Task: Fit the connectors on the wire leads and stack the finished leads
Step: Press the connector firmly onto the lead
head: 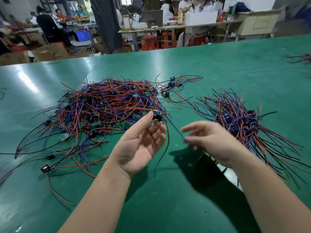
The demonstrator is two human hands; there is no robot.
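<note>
Small dark connector (157, 116), blocky and slightly glossy, held up above the desk (168, 202) just in front of the big tangled heap (104, 105). Pinched between thumb and fingertips of the left hand (141, 145): grip narrow, closed on the hard body.

Trailing from it, thin limp leads in slick insulation: a red one running back toward the heap, a black one drooping past the palm, a blue lead (175, 130) stretched across to the right hand (213, 143). Ending at those fingertips, but blurred there; fingers loosely spread, and cannot tell if pinching the wire or only brushing it.

Probably mid-fitting or straightening. To do it well:

- Hold the connector steady by its sides.
- Take the blue lead close to its end to stop buckling.
- Draw it straight before seating.
- Test with a light tug.
- Lay it on the combed bundle (239, 118) at right, dark heads clustered, tails fanned toward the near edge.

Underneath, smooth green desk, faintly scuffed, with glare at left.
</note>
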